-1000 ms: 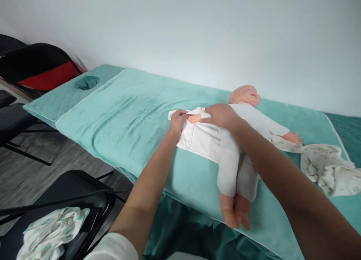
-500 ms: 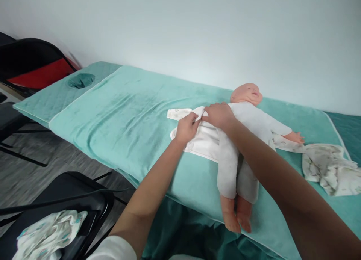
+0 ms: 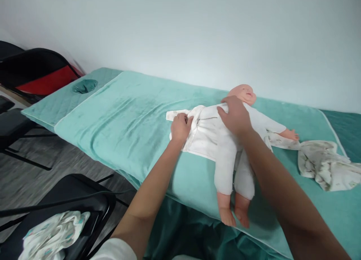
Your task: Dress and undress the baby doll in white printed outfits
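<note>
A baby doll [image 3: 244, 93] in white clothes lies on its back on a teal towel [image 3: 126, 117] spread over a padded table. A white garment [image 3: 201, 138] lies spread under and beside the doll. My left hand [image 3: 180, 127] is closed in a pinch on the garment's sleeve near the doll's arm. On the doll's chest and shoulder my right hand [image 3: 234, 115] rests flat with its fingers stretched out. The doll's bare feet [image 3: 233, 215] point toward me.
A crumpled patterned cloth [image 3: 324, 164] lies on the towel to the doll's right. A black folding chair [image 3: 70, 200] at lower left carries another patterned cloth [image 3: 53, 233]. A black and red chair [image 3: 39, 74] stands at far left. The white wall runs behind the table.
My right hand has let go near the doll's arm and moved up to lie flat on its chest. My left hand has stayed at the sleeve, and the doll's hand is covered now.
</note>
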{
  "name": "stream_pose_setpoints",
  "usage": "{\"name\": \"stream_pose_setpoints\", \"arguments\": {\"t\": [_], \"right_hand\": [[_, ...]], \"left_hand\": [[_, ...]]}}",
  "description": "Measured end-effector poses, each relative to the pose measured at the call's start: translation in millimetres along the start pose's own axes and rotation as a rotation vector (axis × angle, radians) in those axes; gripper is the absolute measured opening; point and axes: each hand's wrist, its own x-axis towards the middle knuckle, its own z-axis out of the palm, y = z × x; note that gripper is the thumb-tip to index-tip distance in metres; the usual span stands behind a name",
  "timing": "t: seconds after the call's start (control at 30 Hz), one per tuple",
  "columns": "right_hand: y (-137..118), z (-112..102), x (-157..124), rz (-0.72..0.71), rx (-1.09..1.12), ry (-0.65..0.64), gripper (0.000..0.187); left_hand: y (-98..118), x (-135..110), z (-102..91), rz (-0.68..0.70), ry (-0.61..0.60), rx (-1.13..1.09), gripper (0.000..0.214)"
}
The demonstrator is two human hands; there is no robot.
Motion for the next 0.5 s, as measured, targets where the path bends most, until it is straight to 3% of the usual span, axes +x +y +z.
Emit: {"name": "stream_pose_setpoints", "arguments": {"t": [0.1,0.2,0.33,0.4,0.5], "right_hand": [[30.1,-14.6,-27.8,0.137,0.039,0.247,0.028],[58.3,-26.0,-54.3,0.38,0.053,0.353,0.03],[82.5,-35.9,-76.5,0.682,0.037,0.167,0.038],[88.0,-35.9,-81.2,0.715,0.088,0.087,0.043],[90.6,-30.2,-82.7,0.662,0.335,0.106,0.05]], "left_hand": [[3.8,-2.1,1.2,0.061,-0.015,0.077,0.018],[14.8,-5.1,1.0,0.173,-0.039,0.086,0.014],[40.1,-5.5,2.3,0.156,-0.081,-0.177,0.019],[54.7,-2.3,4.0,0.119,-0.102,-0.309,0.02],[74.9,6.5,7.2,0.05,-0.156,-0.45,0.022]]}}
